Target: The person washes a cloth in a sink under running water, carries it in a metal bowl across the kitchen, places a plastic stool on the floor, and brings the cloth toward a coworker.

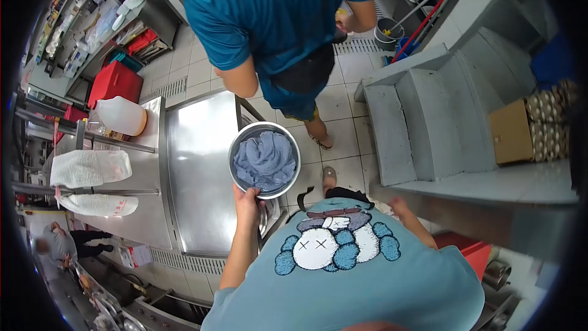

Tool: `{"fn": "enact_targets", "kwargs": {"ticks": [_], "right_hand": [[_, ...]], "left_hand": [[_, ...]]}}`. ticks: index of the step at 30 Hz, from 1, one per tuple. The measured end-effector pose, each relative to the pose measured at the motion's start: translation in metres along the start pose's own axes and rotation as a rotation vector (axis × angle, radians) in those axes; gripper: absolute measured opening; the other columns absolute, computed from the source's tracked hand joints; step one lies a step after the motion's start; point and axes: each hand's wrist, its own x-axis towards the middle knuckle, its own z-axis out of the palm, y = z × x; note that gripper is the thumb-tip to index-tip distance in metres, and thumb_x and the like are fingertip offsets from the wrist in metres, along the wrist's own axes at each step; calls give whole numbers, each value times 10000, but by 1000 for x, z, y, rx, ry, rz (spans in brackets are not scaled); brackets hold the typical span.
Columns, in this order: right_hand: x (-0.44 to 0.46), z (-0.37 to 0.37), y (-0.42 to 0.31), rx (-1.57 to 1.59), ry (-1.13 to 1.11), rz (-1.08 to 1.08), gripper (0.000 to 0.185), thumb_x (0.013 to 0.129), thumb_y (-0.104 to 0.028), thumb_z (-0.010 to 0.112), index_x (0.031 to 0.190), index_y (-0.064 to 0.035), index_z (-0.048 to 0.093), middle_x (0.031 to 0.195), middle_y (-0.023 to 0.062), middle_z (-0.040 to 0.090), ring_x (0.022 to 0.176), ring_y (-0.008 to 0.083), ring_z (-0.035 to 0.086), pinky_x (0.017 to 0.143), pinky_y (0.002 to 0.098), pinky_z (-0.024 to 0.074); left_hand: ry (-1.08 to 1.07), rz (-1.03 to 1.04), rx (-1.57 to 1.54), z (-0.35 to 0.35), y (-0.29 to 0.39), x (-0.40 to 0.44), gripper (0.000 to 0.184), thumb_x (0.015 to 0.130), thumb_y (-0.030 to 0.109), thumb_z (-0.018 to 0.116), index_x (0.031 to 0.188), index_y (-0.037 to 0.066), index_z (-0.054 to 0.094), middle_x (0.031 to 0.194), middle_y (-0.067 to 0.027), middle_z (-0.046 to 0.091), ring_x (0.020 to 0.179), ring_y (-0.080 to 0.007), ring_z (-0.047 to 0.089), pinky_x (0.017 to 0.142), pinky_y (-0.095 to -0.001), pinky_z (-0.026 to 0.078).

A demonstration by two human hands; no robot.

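My left hand (pixel 246 203) grips the near rim of a round metal bowl (pixel 294 179), fingers closed around its edge. Inside the bowl lies a bunched, wet-looking blue-grey cloth (pixel 265 158). The bowl is held beside the right edge of a steel worktable (pixel 202 171). On the other side of my body, my right hand (pixel 399 207) hangs low near the grey steps, its fingers loosely apart and nothing visible in them.
A person in a blue shirt (pixel 275 18) stands just ahead on the tiled floor. Grey steps (pixel 422 122) rise at the right, with a cardboard box (pixel 510 132) and egg trays (pixel 551 122). White towels (pixel 92 167) hang on rails at the left, near a plastic jug (pixel 121 115).
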Motion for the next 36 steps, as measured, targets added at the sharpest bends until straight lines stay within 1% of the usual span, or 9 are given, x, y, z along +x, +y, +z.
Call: {"fn": "enact_targets", "kwargs": {"ticks": [9, 12, 14, 16, 21, 22, 27, 31, 36], "right_hand": [[175, -80, -255, 18, 51, -234, 328, 824, -181, 689, 1086, -8, 593, 948, 113, 655, 873, 207, 609, 790, 335, 495], [243, -77, -284, -48, 63, -273, 295, 829, -167, 682, 1070, -38, 571, 838, 32, 587, 715, 133, 534, 633, 284, 456], [283, -67, -293, -154, 39, -257, 252, 829, -169, 679, 1029, -53, 580, 811, 33, 584, 679, 143, 537, 591, 297, 453], [284, -61, -332, -200, -6, -137, 297, 822, -193, 680, 1039, -3, 607, 916, 104, 656, 847, 224, 608, 758, 345, 496], [306, -59, -402, -451, -346, -216, 261, 864, -200, 609, 1075, -47, 600, 902, 68, 616, 801, 230, 592, 666, 396, 476], [300, -63, -426, -351, -383, -33, 251, 875, -205, 591, 1090, -76, 598, 910, 61, 606, 795, 230, 592, 661, 414, 470], [336, -92, -530, -359, -294, 109, 239, 912, -245, 546, 1120, -136, 592, 921, 54, 591, 763, 232, 593, 647, 450, 457], [407, -105, -606, -481, -264, -130, 253, 944, -274, 516, 1084, -75, 586, 858, 136, 615, 651, 246, 602, 530, 402, 478], [515, -61, -801, -608, -293, 0, 336, 927, -156, 555, 1223, -1, 517, 908, 232, 624, 611, 332, 617, 531, 502, 523]], "left_hand": [[91, -12, -88, 94, 63, 102, 535, 793, -14, 449, 1295, 159, 387, 923, -38, 594, 576, -94, 566, 396, -182, 442], [79, -2, -73, 115, 85, 153, 554, 781, -21, 449, 1309, 123, 365, 971, -74, 587, 588, -102, 584, 396, -183, 465], [85, 6, -92, 128, 104, 193, 561, 780, -23, 448, 1315, 123, 360, 983, -76, 587, 588, -104, 585, 395, -182, 466], [93, 1, -111, 139, 126, 231, 594, 771, -31, 449, 1335, 124, 346, 1008, -77, 587, 598, -101, 586, 392, -179, 463], [128, 53, -80, 147, 179, 330, 647, 753, -37, 469, 1364, 130, 332, 1002, -63, 590, 615, -86, 574, 394, -177, 445], [151, 41, -74, 149, 193, 349, 643, 753, -39, 469, 1360, 129, 335, 995, -61, 592, 614, -84, 568, 401, -179, 439], [216, 78, -137, 161, 256, 443, 591, 760, -19, 484, 1325, 103, 363, 936, -48, 600, 613, -93, 560, 420, -202, 419], [265, 74, -143, 154, 284, 512, 595, 795, 10, 484, 1364, 107, 339, 1012, -47, 580, 753, -113, 554, 494, -236, 439], [436, 89, -229, 158, 333, 592, 562, 782, 32, 489, 1321, 136, 370, 947, -44, 591, 640, -105, 559, 446, -218, 434]]}}
